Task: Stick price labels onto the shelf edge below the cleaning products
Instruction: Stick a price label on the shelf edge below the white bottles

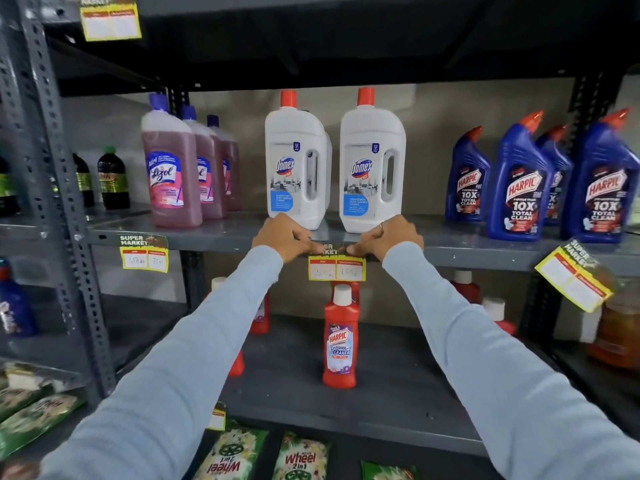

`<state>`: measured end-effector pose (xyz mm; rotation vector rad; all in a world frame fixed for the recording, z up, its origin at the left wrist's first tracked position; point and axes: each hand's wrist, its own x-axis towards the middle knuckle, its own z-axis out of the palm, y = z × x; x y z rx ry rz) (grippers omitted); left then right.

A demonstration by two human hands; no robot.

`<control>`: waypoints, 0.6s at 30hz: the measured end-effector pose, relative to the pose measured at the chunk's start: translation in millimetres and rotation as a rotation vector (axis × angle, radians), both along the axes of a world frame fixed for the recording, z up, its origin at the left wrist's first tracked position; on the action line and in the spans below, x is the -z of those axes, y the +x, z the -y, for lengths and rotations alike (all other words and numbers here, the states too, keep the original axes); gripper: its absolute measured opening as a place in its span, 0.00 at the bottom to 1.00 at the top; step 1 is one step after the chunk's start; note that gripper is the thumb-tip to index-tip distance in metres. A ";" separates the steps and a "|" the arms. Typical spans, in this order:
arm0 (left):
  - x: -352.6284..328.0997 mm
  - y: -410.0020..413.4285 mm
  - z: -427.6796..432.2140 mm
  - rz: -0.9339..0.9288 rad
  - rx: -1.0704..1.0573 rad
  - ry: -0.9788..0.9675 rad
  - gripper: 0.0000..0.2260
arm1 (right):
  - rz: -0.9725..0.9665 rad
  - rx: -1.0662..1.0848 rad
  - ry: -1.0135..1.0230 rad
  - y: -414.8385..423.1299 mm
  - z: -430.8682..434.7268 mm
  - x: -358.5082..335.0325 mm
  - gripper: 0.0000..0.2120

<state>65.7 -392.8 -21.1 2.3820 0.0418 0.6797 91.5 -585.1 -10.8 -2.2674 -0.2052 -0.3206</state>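
Observation:
A yellow and red price label with a green "Super Market" header sits on the grey shelf edge, below two white Domex bottles. My left hand presses its top left corner with the fingertips. My right hand presses its top right corner. Both hands cover part of the header. Another label is stuck to the edge below the pink Lizol bottles. A third label hangs tilted at the right, below the blue Harpic bottles.
Red Harpic bathroom cleaner bottles stand on the shelf below. Green Wheel packets lie on the lowest level. A perforated metal upright stands at the left, with dark bottles behind it. One more label hangs top left.

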 end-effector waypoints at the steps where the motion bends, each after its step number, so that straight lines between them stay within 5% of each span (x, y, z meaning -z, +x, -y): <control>1: -0.3 1.0 -0.5 -0.003 -0.005 -0.016 0.15 | 0.000 0.021 -0.022 0.3 -2.0 -0.4 0.22; 9: -1.7 9.1 -6.3 0.066 -0.053 -0.085 0.16 | 0.109 0.097 -0.083 8.1 -4.9 0.5 0.16; 18: -6.1 1.8 0.4 0.004 -0.019 -0.057 0.16 | 0.137 -0.115 0.009 13.9 29.6 -5.5 0.10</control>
